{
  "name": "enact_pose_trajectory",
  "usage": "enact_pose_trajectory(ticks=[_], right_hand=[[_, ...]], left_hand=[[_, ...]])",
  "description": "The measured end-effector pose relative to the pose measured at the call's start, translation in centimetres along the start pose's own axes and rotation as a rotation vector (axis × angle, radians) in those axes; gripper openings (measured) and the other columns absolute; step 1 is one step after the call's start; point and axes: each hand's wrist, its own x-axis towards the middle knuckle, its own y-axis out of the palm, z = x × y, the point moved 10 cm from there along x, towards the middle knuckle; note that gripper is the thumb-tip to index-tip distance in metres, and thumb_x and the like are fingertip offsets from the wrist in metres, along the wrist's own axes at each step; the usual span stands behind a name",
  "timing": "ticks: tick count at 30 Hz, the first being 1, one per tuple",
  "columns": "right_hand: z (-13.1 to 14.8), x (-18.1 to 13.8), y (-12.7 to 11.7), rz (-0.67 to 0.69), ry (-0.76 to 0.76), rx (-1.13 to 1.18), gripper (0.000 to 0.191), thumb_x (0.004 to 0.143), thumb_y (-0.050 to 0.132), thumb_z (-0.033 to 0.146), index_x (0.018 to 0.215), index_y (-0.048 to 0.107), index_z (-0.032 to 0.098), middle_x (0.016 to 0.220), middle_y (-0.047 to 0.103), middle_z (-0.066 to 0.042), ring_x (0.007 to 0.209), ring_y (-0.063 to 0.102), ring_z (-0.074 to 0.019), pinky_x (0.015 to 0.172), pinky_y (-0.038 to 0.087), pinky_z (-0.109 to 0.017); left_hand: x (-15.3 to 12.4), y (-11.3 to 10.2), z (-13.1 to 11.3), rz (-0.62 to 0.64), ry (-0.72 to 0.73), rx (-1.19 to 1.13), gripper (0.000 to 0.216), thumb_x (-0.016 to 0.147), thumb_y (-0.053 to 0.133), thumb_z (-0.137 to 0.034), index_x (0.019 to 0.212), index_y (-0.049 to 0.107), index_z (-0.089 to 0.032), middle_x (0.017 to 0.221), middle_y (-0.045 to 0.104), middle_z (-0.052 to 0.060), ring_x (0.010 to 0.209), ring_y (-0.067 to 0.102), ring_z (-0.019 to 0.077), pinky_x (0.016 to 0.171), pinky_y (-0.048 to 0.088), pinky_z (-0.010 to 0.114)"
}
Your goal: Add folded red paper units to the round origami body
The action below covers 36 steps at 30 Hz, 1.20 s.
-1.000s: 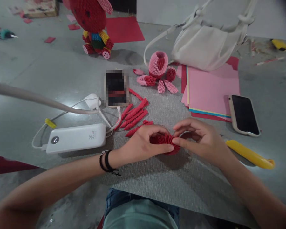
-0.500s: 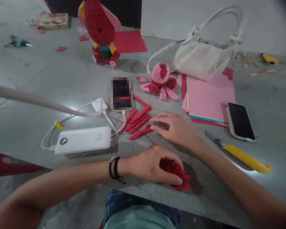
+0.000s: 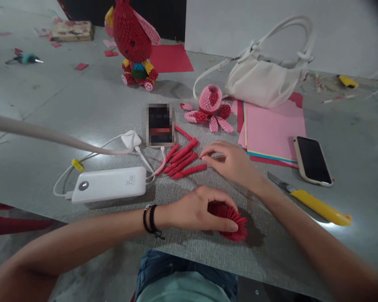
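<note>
My left hand (image 3: 197, 212) is curled around a spiky red paper piece (image 3: 234, 230) near the front edge of the grey surface (image 3: 182, 244), thumb on top. My right hand (image 3: 203, 157) has its thumb and fingertips nearly meeting beside the red folded strips (image 3: 189, 171); I cannot tell if they pinch anything. A yellow-handled knife (image 3: 319, 207) lies to the right.

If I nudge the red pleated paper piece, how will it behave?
The red pleated paper piece is probably light, as it looks like folded paper. Its fanned folds could splay under a hard push. Its rounded outline might let it roll without the left hand around it.
</note>
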Motion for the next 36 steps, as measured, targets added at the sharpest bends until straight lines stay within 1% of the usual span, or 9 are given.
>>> enact_pose_trajectory(ticks=[3, 6, 8, 11, 15, 20, 25, 30, 36], right_hand=[[-2.3, -1.4, -1.5, -0.062, 0.178, 0.298, 0.013, 0.094, 0.071, 0.034, 0.092, 0.072, 0.021, 0.086, 0.075, -0.003, 0.07, 0.07, -0.0164, 0.067, 0.059, -0.031], [-4.4, -3.6, -2.0, -0.13, 0.356, 0.697, 0.019, 0.082, 0.085, 0.035, 0.087, 0.072, 0.021, 0.081, 0.073, -0.001, 0.073, 0.07, -0.015, 0.07, 0.061, -0.03], [-4.9, -5.0, -2.0, -0.152, 0.417, 0.825, 0.021, 0.078, 0.088, 0.034, 0.089, 0.074, 0.023, 0.081, 0.074, 0.001, 0.074, 0.07, -0.014, 0.07, 0.061, -0.028], [-5.1, -6.8, -1.9, -0.165, 0.468, 0.862, 0.024, 0.079, 0.088, 0.035, 0.1, 0.08, 0.028, 0.084, 0.076, 0.001, 0.078, 0.073, -0.0142, 0.074, 0.063, -0.029], [-4.5, -7.7, -2.1, -0.164, 0.451, 0.747, 0.019, 0.08, 0.088, 0.037, 0.097, 0.084, 0.029, 0.083, 0.08, -0.001, 0.076, 0.076, -0.017, 0.077, 0.064, -0.032], [-3.9, -7.8, -2.9, -0.168, 0.442, 0.653, 0.014, 0.078, 0.09, 0.036, 0.088, 0.085, 0.029, 0.082, 0.082, -0.002, 0.074, 0.077, -0.0174, 0.073, 0.066, -0.031], [-4.4, -8.7, -3.4, -0.247, 0.491, 0.81, 0.011, 0.077, 0.091, 0.033, 0.086, 0.086, 0.03, 0.097, 0.083, -0.001, 0.081, 0.078, -0.014, 0.077, 0.066, -0.024], [-4.3, -9.2, -2.9, -0.257, 0.531, 0.98, 0.013, 0.072, 0.095, 0.029, 0.081, 0.086, 0.028, 0.078, 0.081, 0.001, 0.07, 0.074, -0.0085, 0.069, 0.063, -0.014], [-4.2, -9.3, -1.0, -0.179, 0.618, 1.123, 0.015, 0.07, 0.096, 0.031, 0.08, 0.085, 0.026, 0.073, 0.078, 0.003, 0.066, 0.071, -0.0061, 0.063, 0.058, -0.01]], left_hand=[[0.3, -1.1, 0.6, -0.089, -0.035, -0.03, 0.028, 0.082, 0.081, -0.04, 0.096, 0.077, -0.015, 0.084, 0.075, 0.004, 0.075, 0.063, 0.0147, 0.065, 0.05, 0.024], [0.4, -2.7, 1.0, -0.25, -0.053, -0.097, 0.03, 0.081, 0.083, -0.039, 0.096, 0.076, -0.014, 0.083, 0.071, 0.003, 0.073, 0.06, 0.0132, 0.063, 0.048, 0.023], [0.2, -3.7, 0.8, -0.352, -0.028, -0.115, 0.034, 0.08, 0.084, -0.037, 0.103, 0.076, -0.014, 0.081, 0.068, 0.002, 0.068, 0.056, 0.0114, 0.058, 0.045, 0.022], [-0.1, -4.4, 0.1, -0.415, 0.018, -0.1, 0.046, 0.082, 0.082, -0.033, 0.124, 0.073, -0.017, 0.079, 0.067, 0.0, 0.062, 0.052, 0.0097, 0.054, 0.041, 0.021], [0.0, -3.9, 0.1, -0.358, 0.015, -0.115, 0.053, 0.083, 0.082, -0.031, 0.132, 0.07, -0.016, 0.074, 0.068, 0.0, 0.062, 0.055, 0.0103, 0.052, 0.04, 0.02], [0.2, -4.2, 0.0, -0.376, 0.045, -0.115, 0.047, 0.081, 0.084, -0.027, 0.125, 0.075, -0.016, 0.086, 0.076, 0.003, 0.065, 0.061, 0.0099, 0.058, 0.05, 0.02], [0.4, -5.0, 0.1, -0.436, 0.05, -0.2, 0.026, 0.08, 0.087, -0.025, 0.105, 0.082, -0.019, 0.105, 0.081, 0.008, 0.094, 0.073, 0.0177, 0.085, 0.06, 0.026], [0.6, -4.6, 1.3, -0.422, -0.048, -0.395, 0.028, 0.068, 0.093, -0.015, 0.094, 0.082, -0.018, 0.09, 0.081, 0.003, 0.078, 0.072, 0.0131, 0.075, 0.06, 0.021], [0.7, -4.0, 0.8, -0.394, -0.045, -0.528, 0.031, 0.062, 0.093, -0.002, 0.088, 0.084, -0.018, 0.083, 0.082, 0.0, 0.071, 0.072, 0.0097, 0.07, 0.061, 0.016]])
